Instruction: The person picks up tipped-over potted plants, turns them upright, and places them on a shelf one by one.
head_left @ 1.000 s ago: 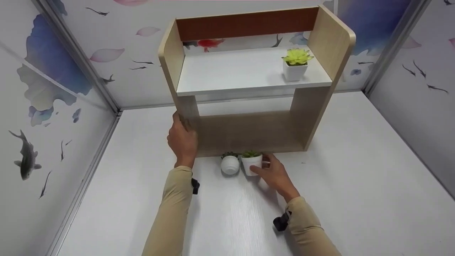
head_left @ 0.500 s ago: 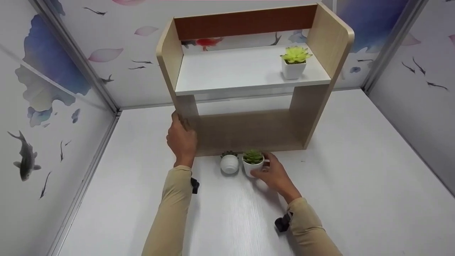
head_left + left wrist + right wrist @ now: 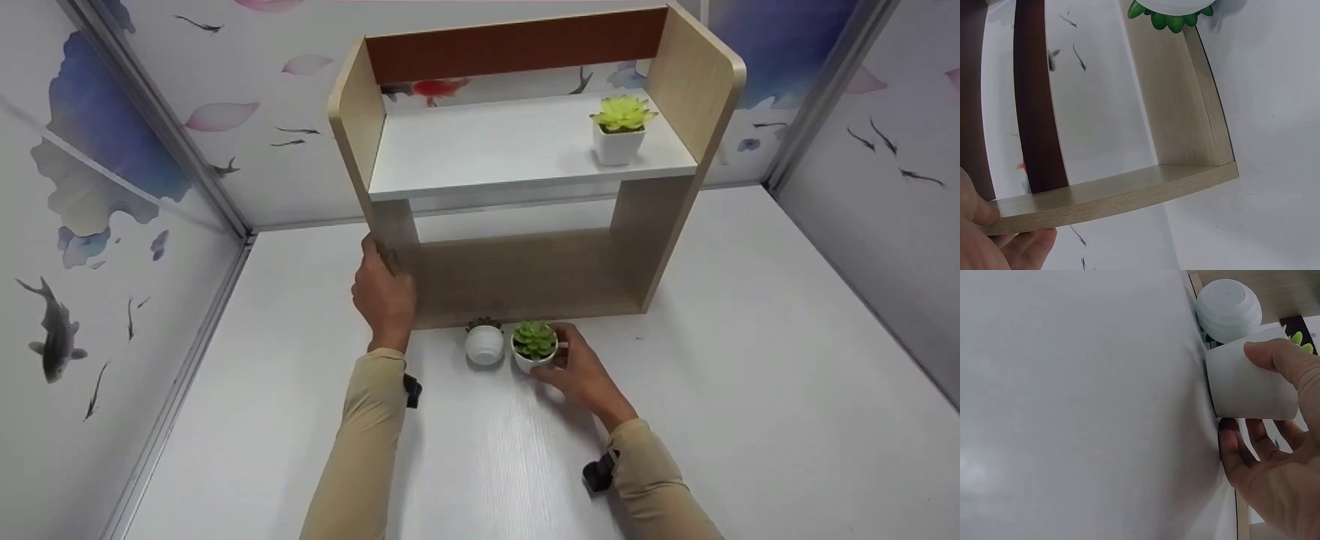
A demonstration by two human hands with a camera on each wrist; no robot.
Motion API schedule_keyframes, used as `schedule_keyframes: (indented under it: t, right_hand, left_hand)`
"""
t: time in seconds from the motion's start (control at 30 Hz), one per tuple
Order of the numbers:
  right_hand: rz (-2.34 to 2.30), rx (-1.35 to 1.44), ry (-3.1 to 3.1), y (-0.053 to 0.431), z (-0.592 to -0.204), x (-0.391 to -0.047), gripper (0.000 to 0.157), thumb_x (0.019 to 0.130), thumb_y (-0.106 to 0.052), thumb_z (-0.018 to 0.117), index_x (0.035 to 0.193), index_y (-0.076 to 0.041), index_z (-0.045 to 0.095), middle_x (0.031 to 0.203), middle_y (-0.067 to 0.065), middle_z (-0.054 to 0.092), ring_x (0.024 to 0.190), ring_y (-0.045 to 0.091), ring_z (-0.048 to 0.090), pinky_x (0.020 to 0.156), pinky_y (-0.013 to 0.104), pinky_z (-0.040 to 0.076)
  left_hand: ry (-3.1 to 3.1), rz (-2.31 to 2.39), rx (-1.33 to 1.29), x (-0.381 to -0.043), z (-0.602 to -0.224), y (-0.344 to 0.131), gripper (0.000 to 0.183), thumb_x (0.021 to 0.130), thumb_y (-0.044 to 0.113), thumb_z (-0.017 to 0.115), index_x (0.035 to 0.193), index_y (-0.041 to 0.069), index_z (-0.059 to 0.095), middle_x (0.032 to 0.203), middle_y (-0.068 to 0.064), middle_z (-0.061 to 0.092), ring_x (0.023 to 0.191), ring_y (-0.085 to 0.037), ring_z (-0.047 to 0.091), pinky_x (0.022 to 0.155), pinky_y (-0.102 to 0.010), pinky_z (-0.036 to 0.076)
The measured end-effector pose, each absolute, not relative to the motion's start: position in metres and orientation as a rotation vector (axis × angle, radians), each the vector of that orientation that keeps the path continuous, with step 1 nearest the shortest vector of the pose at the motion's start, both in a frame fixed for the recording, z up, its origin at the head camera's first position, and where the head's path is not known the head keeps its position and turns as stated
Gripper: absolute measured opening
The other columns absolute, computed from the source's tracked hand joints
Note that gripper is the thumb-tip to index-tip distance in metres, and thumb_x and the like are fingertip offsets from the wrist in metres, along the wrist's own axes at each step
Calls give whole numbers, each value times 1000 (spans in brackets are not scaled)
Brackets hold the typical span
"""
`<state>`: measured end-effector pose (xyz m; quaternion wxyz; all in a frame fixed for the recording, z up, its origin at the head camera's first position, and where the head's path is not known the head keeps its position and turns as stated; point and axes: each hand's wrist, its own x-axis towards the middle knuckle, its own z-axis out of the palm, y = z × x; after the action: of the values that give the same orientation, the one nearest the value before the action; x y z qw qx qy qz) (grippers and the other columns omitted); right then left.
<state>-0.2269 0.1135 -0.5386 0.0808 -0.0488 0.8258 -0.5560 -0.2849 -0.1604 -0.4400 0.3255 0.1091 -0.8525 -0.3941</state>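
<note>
My left hand (image 3: 384,296) grips the side panel of a wooden shelf unit (image 3: 1106,208), thumb on one face and fingers on the other. My right hand (image 3: 581,375) holds a white cup with a green succulent (image 3: 534,343) in it, close to the table just before the shelf's front edge. In the right wrist view, the thumb presses one side of the cup (image 3: 1247,379) while the fingers curl by its handle. Right beside it, a second small white pot (image 3: 484,347) is tipped over, its base toward me and its dark green leaves mostly hidden.
On the shelf's white upper board (image 3: 465,150) stands a square white pot with a yellow-green succulent (image 3: 619,142), near the right side panel. White printed panels (image 3: 247,60) enclose the white table (image 3: 750,360) at the back and both sides.
The cup in my right hand has tilted upright toward me, so its green leaves now face up into view. My left hand keeps its hold on the shelf.
</note>
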Motion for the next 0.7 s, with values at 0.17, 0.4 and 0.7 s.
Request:
schedule_keyframes:
  t: [0.17,0.4,0.7]
  right_hand:
    - [-1675,-129,2456,115,-540,-227,66,87,-9,81,143,-10,46,131,13,56,115,27,59,100,45,47]
    - [-1644,-106,2458,115,-539,-228,70,86,-14,83,144,-12,45,132,12,56,117,26,58,101,47,46]
    - [-1606,-147,2469,110,-534,-230,91,76,-22,93,151,-14,41,137,10,53,107,24,54,88,39,44]
  left_hand:
    - [-2233,-1037,283,-286,-439,-160,38,105,5,50,142,2,53,132,-20,67,115,-34,69,87,-52,54]
    - [-2228,-1056,285,-285,-439,-159,39,105,5,50,145,4,52,135,-18,66,118,-33,68,89,-51,54]
    - [-2245,-1035,289,-285,-439,-160,40,105,5,53,144,3,52,133,-19,67,116,-35,69,87,-52,54]
